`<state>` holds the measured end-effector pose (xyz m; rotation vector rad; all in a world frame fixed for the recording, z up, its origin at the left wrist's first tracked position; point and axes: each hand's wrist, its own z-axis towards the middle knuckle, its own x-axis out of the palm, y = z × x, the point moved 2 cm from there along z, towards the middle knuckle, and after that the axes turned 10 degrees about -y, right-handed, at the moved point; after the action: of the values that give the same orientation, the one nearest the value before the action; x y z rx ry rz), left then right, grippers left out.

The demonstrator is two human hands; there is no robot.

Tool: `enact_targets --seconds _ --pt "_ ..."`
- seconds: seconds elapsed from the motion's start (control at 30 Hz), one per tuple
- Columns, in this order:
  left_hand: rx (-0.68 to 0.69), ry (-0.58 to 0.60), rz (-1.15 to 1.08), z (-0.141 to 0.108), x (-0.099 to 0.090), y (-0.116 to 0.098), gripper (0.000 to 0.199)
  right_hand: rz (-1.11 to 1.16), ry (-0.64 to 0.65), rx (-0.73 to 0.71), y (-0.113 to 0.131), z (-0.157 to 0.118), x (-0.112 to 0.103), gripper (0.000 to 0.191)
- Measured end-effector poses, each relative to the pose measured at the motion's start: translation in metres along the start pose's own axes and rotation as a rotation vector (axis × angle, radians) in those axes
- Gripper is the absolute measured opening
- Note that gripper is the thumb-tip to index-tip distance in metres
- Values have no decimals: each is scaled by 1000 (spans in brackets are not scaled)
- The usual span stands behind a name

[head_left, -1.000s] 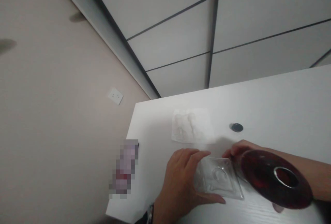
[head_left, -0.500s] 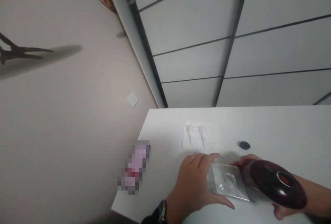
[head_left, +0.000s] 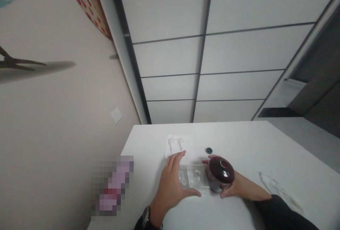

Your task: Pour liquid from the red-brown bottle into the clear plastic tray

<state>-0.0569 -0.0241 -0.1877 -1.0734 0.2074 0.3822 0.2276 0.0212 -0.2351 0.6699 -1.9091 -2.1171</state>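
My left hand curves around the left end of a clear plastic blister tray, with fingers above it and thumb below. My right hand grips a glossy dark red round object with a metallic ring on it. That object presses against the tray's right end and hides part of it. Just beyond my left fingers lies a white folded cloth or tissue. A small dark round cap sits on the white table, near my right fingers.
A pixelated, unreadable object stands by the table's left edge, against a wall with a white socket plate. A crumpled transparent film lies on the table's right side. A black sleeve covers my right forearm.
The view has swung and pulled back, so the table and hands look smaller. Both hands stay on the same things, and the red object now overlaps the tray's right end.
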Motion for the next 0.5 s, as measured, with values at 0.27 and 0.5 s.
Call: enact_targets --seconds 0.27,0.5 --pt "-48 -470 -142 8 -21 23 52 455 -238 -51 -9 7 -33 109" --pt "-261 -694 -185 27 -29 54 36 527 -534 -37 -23 21 -50 63"
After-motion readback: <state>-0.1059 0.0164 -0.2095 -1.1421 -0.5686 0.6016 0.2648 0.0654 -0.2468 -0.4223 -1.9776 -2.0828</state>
